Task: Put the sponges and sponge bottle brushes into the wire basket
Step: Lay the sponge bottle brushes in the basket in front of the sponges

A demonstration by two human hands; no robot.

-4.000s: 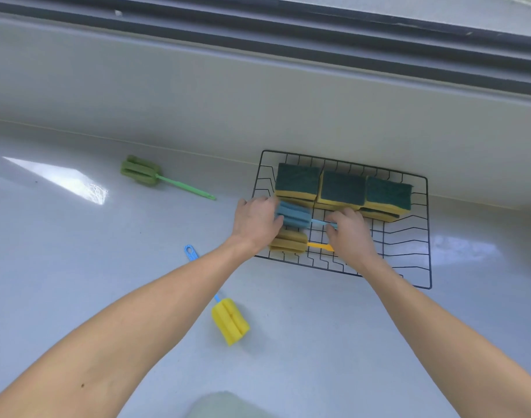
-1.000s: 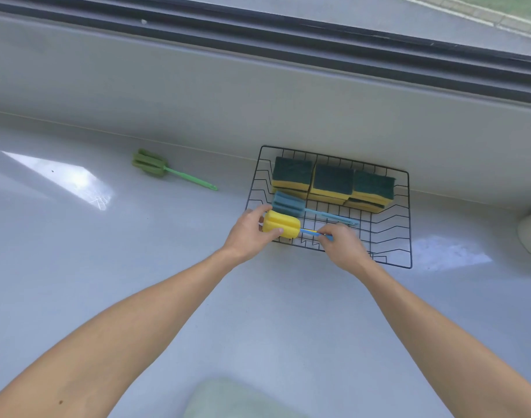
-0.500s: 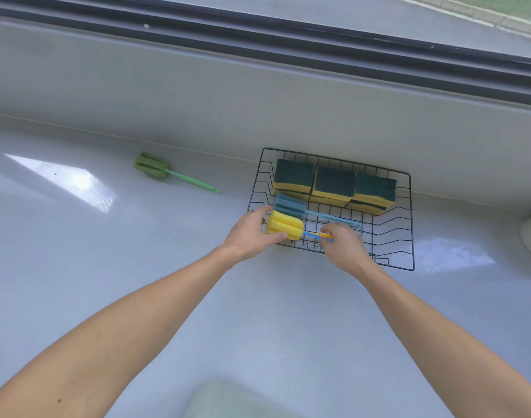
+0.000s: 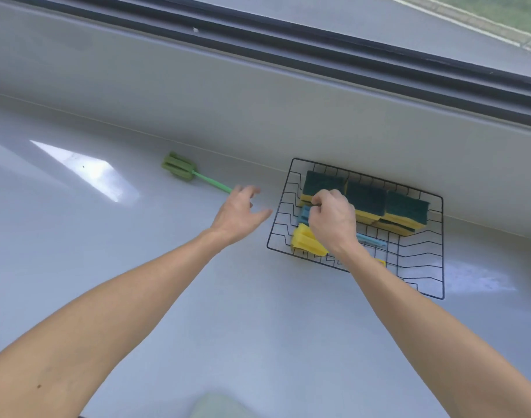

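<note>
Head view, read from left to right: the glossy pale grey worktop carries 1 green sponge bottle brush with a thin green plastic handle, lying at centre left, outside the basket and close to the back ledge. Just right of its handle tip the left hand hovers with fingers spread wide and nothing in it, pointing toward that handle. Further right, at centre right of the frame, stands the black wire basket. Over its left part the right hand is loosely curled with fingertips pinched together; whether it grips anything I cannot tell. Under and beside it lie a yellow sponge bottle brush and a blue sponge bottle brush, both inside the basket. Along the basket's far side sit 3 yellow sponges with dark green scouring tops in a row. By my judgement the task is nearly done: only the green brush appears left to move.
</note>
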